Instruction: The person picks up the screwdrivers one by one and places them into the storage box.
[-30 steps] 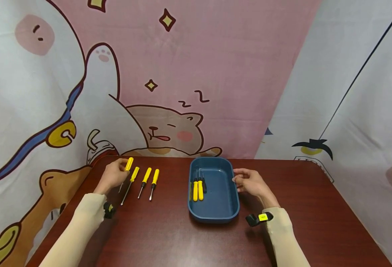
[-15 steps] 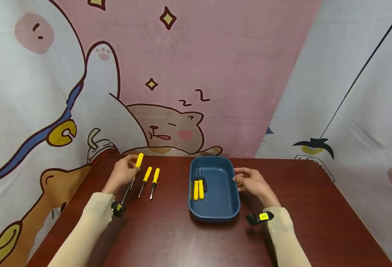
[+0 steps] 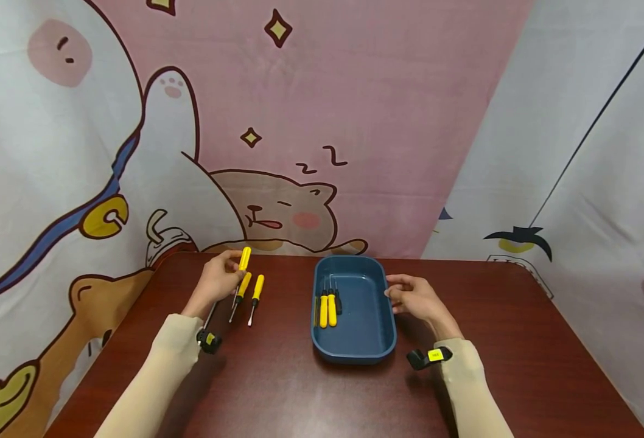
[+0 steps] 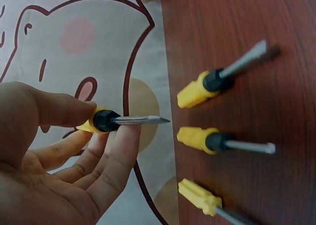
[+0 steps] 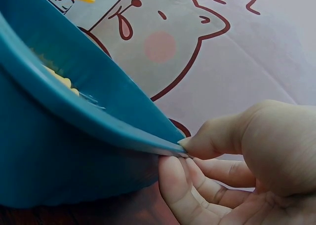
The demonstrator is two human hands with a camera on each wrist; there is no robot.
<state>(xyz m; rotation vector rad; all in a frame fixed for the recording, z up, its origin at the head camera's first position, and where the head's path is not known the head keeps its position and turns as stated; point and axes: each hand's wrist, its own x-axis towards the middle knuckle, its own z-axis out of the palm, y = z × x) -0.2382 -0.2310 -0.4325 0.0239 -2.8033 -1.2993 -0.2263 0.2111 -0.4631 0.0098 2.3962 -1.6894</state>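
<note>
My left hand (image 3: 220, 281) pinches a screwdriver (image 4: 104, 120) between thumb and fingers, its flat tip showing in the left wrist view and its yellow handle upright in the head view. On the table beside it lie three more yellow-handled screwdrivers: one to the right (image 3: 258, 288), one partly behind the held one (image 3: 245, 283), and one mostly covered by the hand (image 4: 200, 196). With thumb on the rim and fingers outside, my right hand (image 3: 416, 299) grips the right edge of a blue tray (image 3: 390, 331). Inside it are two yellow-handled screwdrivers (image 3: 327, 310) and a black-handled one (image 3: 338, 302).
The reddish-brown table (image 3: 300, 395) ends at the back against a cartoon-printed cloth (image 3: 388, 121). The tray stands to the right of the loose screwdrivers, with bare tabletop between them. A camera is strapped to each wrist.
My left hand has carried the held screwdriver to the right, from the left end of the row to over the other screwdrivers. The right hand keeps its hold on the tray.
</note>
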